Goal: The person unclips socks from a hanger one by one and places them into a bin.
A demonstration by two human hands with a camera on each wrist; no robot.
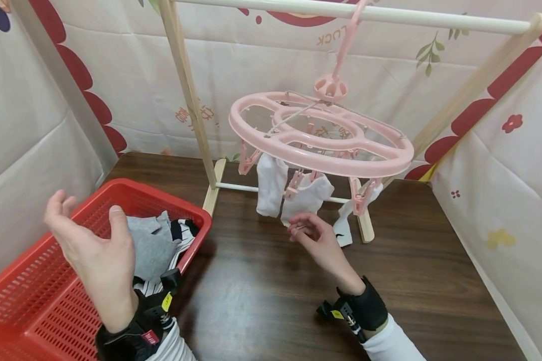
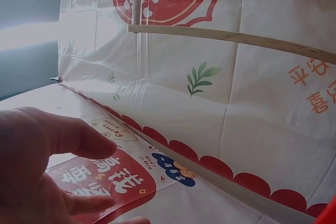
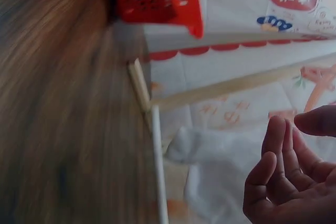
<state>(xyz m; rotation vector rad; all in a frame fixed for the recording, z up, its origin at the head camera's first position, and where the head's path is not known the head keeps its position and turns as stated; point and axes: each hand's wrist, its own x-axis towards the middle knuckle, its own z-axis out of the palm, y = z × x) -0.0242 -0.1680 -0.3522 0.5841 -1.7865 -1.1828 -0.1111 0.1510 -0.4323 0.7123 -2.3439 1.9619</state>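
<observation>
Socks (image 1: 313, 196) in head view, clipped under hanger (image 1: 293, 153); near them, right hand (image 1: 318, 241), fingers loosely bent; over basket (image 1: 162, 197), left hand (image 1: 97, 255), fingers apart. Left wrist: thumb apart from fingers. Right wrist: thumb near fingertips, socks behind.

My head view shows me brown counter (image 1: 253, 301) at six o'clock, printed backdrop (image 1: 262, 65) at twelve, green leaves (image 1: 434, 57) at two.

The left hand (image 2: 37, 166) reaches in, thumb and fingers apart; behind, a white printed sheet (image 2: 173, 77) bears a green leaf sprig (image 2: 201, 78); a wooden bar (image 2: 220, 35) crosses above.
</observation>
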